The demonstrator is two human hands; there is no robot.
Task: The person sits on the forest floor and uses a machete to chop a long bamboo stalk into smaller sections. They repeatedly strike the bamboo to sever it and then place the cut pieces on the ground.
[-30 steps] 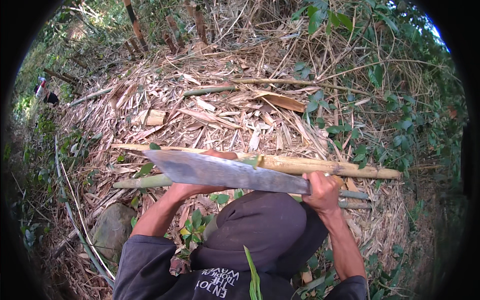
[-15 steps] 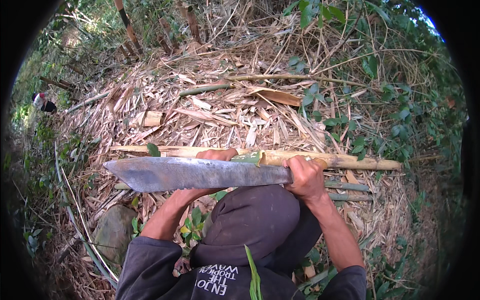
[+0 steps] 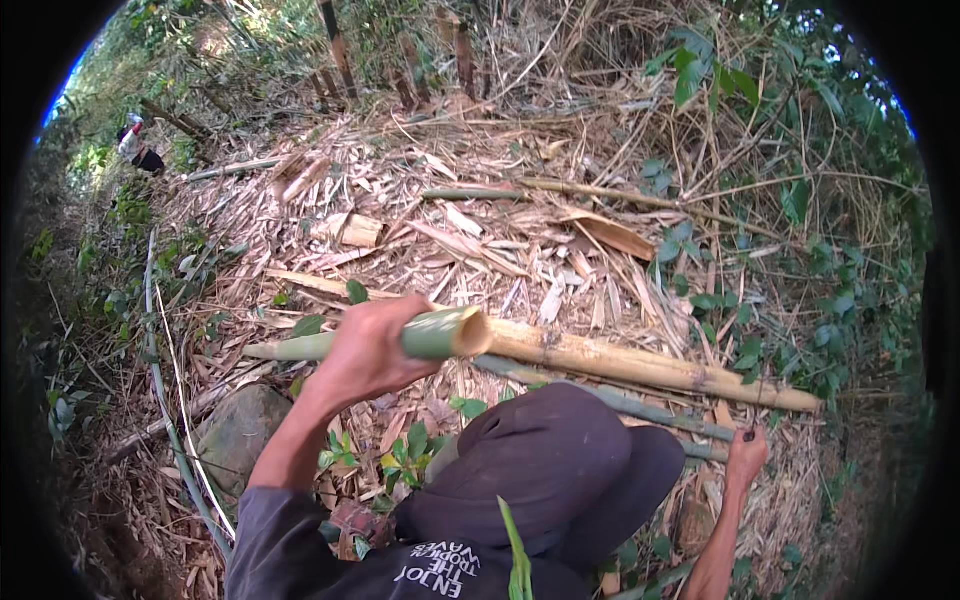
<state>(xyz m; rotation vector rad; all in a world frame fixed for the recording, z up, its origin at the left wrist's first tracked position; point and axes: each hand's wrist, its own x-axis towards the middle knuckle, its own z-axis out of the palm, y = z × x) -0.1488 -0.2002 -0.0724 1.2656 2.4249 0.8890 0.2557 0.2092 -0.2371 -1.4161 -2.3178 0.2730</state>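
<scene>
My left hand (image 3: 365, 350) is wrapped around a short green bamboo pole (image 3: 440, 335). The pole's hollow cut end faces right, and its other end reaches left past my wrist. Far to the right, my right hand (image 3: 748, 455) is closed. A thin dark line (image 3: 757, 400) rises from that fist, seemingly the machete turned edge-on; its broad blade does not show. Behind the held piece a long pale yellow bamboo pole (image 3: 640, 368) lies on the ground. Greenish poles (image 3: 650, 408) lie between it and my bent knee.
Dry bamboo chips cover the ground. A rock (image 3: 240, 435) sits left of my leg beside long thin stems. A curved husk (image 3: 612, 235) and a cut block (image 3: 348, 230) lie farther off. Leafy vines (image 3: 740, 320) grow at the right; another person (image 3: 138, 148) is at the far left.
My right hand has moved right and down, away from my left hand, and the machete's broad face is gone from view. My left hand has raised the green bamboo, turning its cut end toward me.
</scene>
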